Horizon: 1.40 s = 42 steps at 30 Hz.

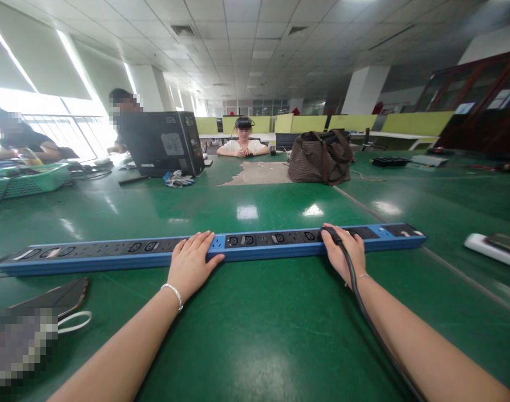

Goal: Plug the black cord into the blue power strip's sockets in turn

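A long blue power strip (pixel 272 254) with a black face and several sockets lies across the green table. My left hand (pixel 192 257) rests flat on it, left of its middle, fingers stretched over the top and thumb apart. Toward the strip's right part, my right hand (pixel 345 251) is closed round a black power plug (pixel 331 233) at the sockets. Whether the plug is seated in a socket cannot be made out under the fingers. From the plug a black cable (pixel 366 312) runs down along my right forearm and out of view.
Phone-like devices (pixel 66 296) lie at the left front. A white power strip (pixel 493 251) is at the right edge. Farther back are a green basket (pixel 29 181), a black computer case (pixel 167 145), gloves (pixel 178 179) and a brown bag (pixel 320 158). A person (pixel 243 139) sits opposite; others are at left.
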Each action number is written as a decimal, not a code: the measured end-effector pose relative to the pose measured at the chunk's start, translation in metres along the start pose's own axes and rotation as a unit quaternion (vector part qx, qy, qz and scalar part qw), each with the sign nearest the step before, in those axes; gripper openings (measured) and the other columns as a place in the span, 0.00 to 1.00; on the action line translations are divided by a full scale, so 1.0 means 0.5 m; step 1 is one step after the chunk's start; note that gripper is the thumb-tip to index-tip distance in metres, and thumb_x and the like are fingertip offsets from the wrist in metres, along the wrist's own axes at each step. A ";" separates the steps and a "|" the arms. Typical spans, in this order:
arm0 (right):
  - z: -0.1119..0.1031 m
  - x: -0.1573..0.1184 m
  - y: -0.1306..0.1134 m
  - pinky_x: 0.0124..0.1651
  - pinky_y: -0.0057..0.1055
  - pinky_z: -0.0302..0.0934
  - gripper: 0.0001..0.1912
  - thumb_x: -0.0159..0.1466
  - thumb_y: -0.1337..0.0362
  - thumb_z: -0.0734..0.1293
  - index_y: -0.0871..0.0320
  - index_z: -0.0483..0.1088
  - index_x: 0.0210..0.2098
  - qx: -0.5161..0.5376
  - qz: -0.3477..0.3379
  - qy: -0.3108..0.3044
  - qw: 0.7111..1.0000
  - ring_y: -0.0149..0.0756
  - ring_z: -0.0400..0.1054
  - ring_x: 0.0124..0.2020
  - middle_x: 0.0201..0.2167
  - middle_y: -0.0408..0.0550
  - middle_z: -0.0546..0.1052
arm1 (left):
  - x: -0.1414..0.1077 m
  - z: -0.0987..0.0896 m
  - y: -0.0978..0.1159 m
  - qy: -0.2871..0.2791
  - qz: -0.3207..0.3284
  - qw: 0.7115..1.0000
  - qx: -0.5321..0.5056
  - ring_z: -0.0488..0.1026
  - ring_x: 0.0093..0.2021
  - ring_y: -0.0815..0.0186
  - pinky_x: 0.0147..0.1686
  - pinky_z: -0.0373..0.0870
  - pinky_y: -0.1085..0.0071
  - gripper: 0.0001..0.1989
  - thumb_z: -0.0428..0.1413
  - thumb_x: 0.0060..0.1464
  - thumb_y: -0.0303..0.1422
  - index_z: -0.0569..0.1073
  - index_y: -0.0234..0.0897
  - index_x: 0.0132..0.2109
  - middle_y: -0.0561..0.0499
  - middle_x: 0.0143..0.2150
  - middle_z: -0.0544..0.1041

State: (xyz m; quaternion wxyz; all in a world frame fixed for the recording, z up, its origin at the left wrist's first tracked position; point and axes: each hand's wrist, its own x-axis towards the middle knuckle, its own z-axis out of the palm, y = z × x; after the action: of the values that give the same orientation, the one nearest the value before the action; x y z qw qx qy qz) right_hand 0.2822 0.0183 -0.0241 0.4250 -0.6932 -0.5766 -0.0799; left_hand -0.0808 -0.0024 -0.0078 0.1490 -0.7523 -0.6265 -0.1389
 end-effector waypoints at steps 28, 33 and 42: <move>-0.015 0.006 0.009 0.58 0.45 0.53 0.23 0.63 0.50 0.55 0.56 0.74 0.45 0.065 -0.042 0.030 0.997 0.44 0.69 0.50 0.45 0.52 0.78 | -0.001 0.003 -0.001 0.004 -0.004 1.000 -0.010 0.61 0.62 0.56 0.59 0.55 0.54 0.29 0.46 0.57 0.49 0.63 0.39 0.61 0.46 0.63 0.66; -0.018 0.009 0.005 0.57 0.46 0.54 0.23 0.62 0.50 0.55 0.56 0.74 0.44 0.074 -0.019 0.024 0.997 0.45 0.70 0.49 0.44 0.53 0.78 | 0.000 0.002 -0.001 -0.003 -0.006 1.000 -0.013 0.61 0.62 0.56 0.60 0.54 0.54 0.29 0.46 0.57 0.49 0.63 0.39 0.61 0.46 0.62 0.66; -0.020 -0.002 -0.052 0.62 0.48 0.45 0.22 0.63 0.49 0.55 0.52 0.74 0.42 0.140 -0.021 -0.062 0.988 0.43 0.69 0.49 0.44 0.48 0.78 | 0.000 0.004 -0.001 0.006 -0.004 1.000 -0.013 0.61 0.63 0.56 0.60 0.53 0.53 0.29 0.46 0.57 0.49 0.64 0.39 0.61 0.44 0.62 0.66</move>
State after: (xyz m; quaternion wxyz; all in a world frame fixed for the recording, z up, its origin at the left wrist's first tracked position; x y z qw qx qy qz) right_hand 0.2633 0.0101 -0.0055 0.4794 -0.6183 -0.6217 0.0359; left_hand -0.0810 -0.0017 -0.0095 0.1426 -0.7508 -0.6267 -0.1524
